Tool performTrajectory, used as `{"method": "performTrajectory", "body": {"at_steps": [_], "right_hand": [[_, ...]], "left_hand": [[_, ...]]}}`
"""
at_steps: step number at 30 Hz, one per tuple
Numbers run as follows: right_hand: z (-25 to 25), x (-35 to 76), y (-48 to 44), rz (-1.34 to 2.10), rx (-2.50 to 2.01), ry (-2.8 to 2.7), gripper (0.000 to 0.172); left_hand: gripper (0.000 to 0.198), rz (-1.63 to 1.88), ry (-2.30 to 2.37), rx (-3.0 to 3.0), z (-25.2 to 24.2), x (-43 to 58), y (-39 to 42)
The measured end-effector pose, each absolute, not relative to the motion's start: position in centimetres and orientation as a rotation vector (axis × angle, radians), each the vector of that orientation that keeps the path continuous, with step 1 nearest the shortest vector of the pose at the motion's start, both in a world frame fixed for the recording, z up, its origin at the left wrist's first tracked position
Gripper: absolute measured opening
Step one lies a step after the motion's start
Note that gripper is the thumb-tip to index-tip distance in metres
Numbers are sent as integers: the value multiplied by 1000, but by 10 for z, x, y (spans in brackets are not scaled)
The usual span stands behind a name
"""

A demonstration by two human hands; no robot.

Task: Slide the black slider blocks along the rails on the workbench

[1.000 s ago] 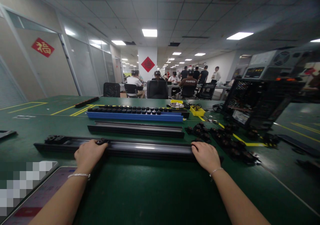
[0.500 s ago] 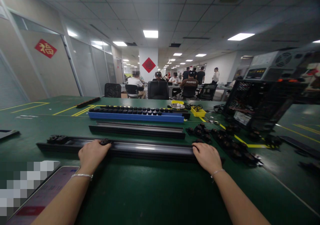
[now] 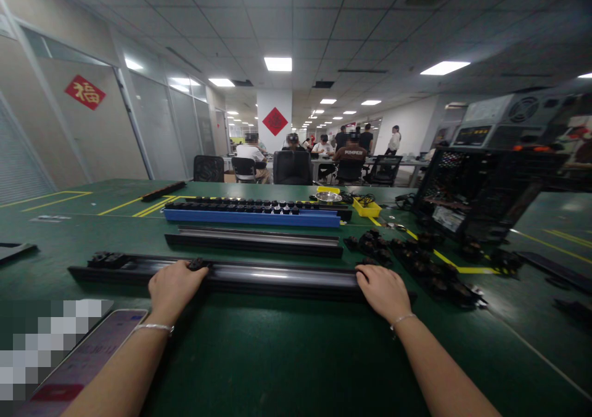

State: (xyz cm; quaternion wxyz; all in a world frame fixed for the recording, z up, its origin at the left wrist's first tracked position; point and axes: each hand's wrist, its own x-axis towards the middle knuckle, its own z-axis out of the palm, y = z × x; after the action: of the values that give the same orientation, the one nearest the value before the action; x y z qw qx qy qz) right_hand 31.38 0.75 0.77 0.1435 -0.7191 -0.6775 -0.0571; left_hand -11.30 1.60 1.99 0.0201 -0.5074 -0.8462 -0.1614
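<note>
A long black rail-like channel (image 3: 282, 275) with a shiny inner strip lies crosswise in front of me. My left hand (image 3: 174, 289) is closed around a small black clip-like part (image 3: 198, 263) seated in the channel, fingers mostly hidden behind it. My right hand (image 3: 383, 290) grips the channel near its right end, its fingers curled over the top edge. A dark part (image 3: 367, 261) shows just behind those fingers. At the channel's left end sit several similar black parts (image 3: 108, 259).
Behind are a second black channel (image 3: 254, 242) and a blue rail (image 3: 252, 217) lined with black parts. Loose black parts (image 3: 430, 269) lie at right, before an opened computer case (image 3: 481, 189). A yellow tray (image 3: 367, 207) stands farther back; a phone (image 3: 87, 361) lies front left.
My left hand and the small black part have shifted slightly right along the channel. My right hand stays where it was.
</note>
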Motion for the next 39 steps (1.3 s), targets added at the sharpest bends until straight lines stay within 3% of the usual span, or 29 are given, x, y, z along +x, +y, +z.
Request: {"method": "performTrajectory", "body": {"at_steps": [39], "right_hand": [[9, 312, 7, -172, -2090, -1962, 41]], "left_hand": [[54, -480, -2552, -1688, 19, -83, 15]]}}
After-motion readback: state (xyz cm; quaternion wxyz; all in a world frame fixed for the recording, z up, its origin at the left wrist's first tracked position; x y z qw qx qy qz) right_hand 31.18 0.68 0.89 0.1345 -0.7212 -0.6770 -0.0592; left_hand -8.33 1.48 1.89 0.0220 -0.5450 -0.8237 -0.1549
